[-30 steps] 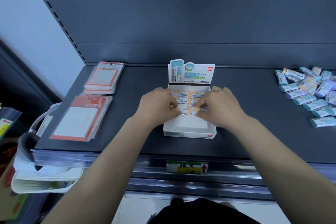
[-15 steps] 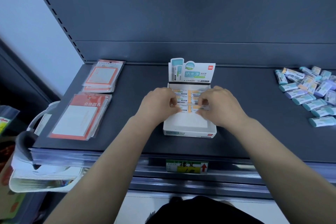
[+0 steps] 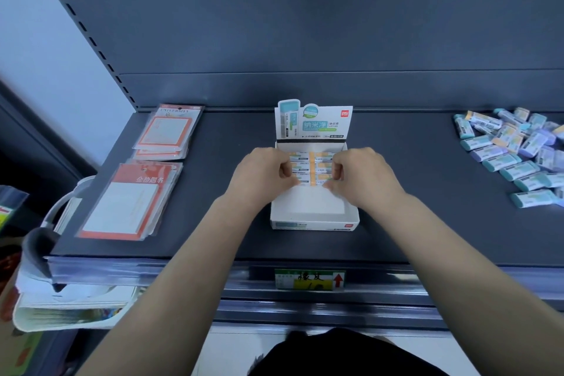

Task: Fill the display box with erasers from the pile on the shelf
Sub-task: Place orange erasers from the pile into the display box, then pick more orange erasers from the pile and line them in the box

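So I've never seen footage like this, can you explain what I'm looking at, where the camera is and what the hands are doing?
There is no machine here. The camera sits on a person's head, looking down at their own bare hands. The left hand and right hand both reach into a white display box on a dark shelf. Their curled fingers pinch the front row of erasers; the box's near half is bare. A loose pile of erasers lies at the far right. Two stacks of orange packets lie on the left.

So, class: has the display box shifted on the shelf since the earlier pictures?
No. The display box sits at the same spot above the shelf-edge label; the slight drift is camera movement.
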### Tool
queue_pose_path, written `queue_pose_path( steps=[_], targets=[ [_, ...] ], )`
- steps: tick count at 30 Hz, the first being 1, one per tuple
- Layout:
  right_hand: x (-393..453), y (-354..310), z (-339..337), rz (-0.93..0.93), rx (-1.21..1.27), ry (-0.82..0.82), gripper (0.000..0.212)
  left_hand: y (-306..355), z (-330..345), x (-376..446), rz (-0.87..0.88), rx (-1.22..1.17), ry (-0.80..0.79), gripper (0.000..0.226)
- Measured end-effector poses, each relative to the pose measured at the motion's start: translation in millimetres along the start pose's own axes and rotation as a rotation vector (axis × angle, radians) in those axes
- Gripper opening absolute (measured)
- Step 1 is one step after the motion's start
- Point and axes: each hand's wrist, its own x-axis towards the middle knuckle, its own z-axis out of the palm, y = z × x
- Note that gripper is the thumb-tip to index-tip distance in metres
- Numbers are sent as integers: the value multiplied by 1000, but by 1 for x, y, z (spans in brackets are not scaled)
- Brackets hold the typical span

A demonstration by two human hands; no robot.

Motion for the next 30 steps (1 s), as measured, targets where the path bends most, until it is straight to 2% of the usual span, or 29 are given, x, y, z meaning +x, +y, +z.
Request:
queue_pose_path(
  steps=[4, 7, 12, 16, 24, 30],
  targets=[
    [-6, 1, -1, -29, -27, 19, 14, 7, -2, -2, 33, 91, 10, 9],
    [-13, 6, -10, -58, 59, 96, 17, 21, -7, -3, 76, 175, 109, 14],
    [-27, 38, -40, -131, 72, 303, 19, 71, -2, 7, 284, 243, 200, 25],
    [-42, 83, -65, -101, 20, 326, 23, 128, 21, 19, 415, 268, 205, 31],
    [-78, 197, -105, 51, 3, 313, 25, 235, 82, 40, 396, 343, 79, 35],
    [-92, 280, -123, 84, -6, 277, 24, 296, 131, 54, 337, 352, 38, 34]
  ],
)
